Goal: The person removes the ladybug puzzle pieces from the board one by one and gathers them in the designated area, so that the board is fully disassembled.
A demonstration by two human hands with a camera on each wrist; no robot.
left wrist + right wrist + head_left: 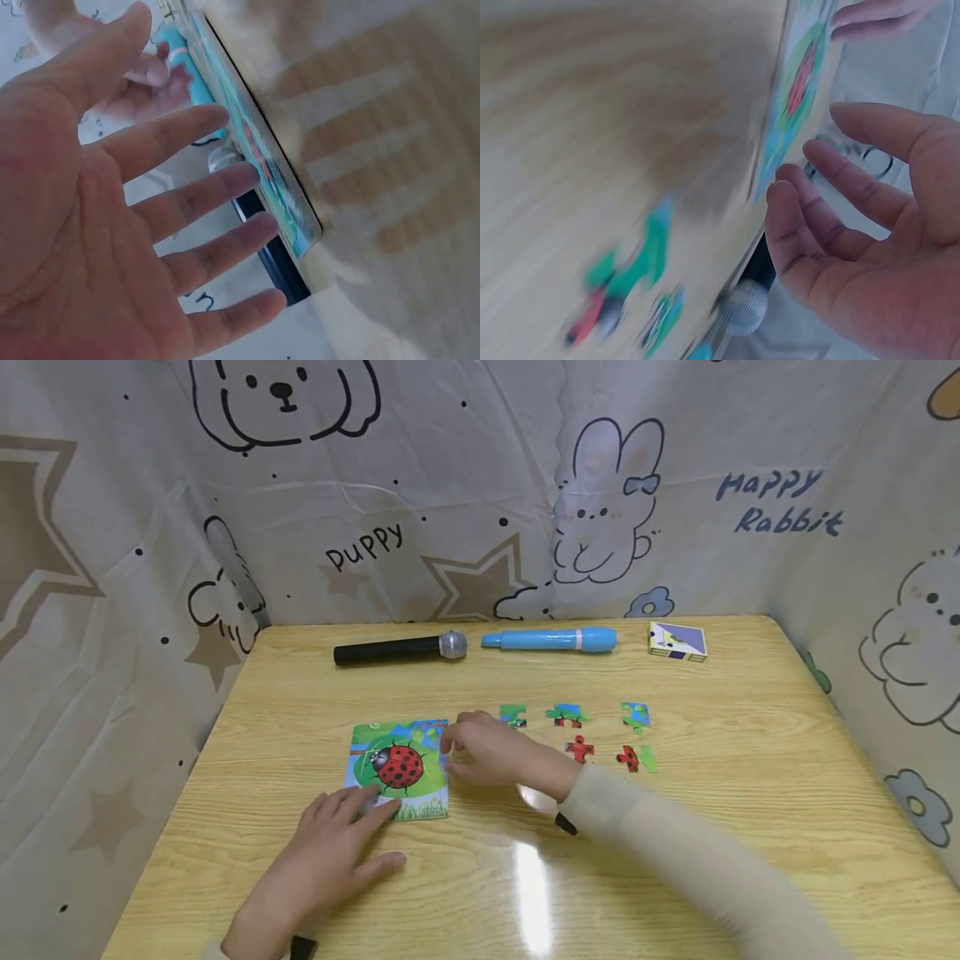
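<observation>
A square ladybug picture puzzle lies flat on the left part of the table. Over its lower edge my left hand is held with fingers spread; the left wrist view shows the bare palm, and whether the fingertips touch the picture I cannot tell. Along the right edge of the picture is my right hand, its fingers loosely bent and nothing visible between them. Several loose jigsaw pieces lie to the right, among them a red piece, a red-and-green piece and a blue-and-green piece.
Behind the pieces, a black microphone, a blue microphone-shaped toy and a small box line the back of the wooden table. A printed cloth hangs around the table's back and sides.
</observation>
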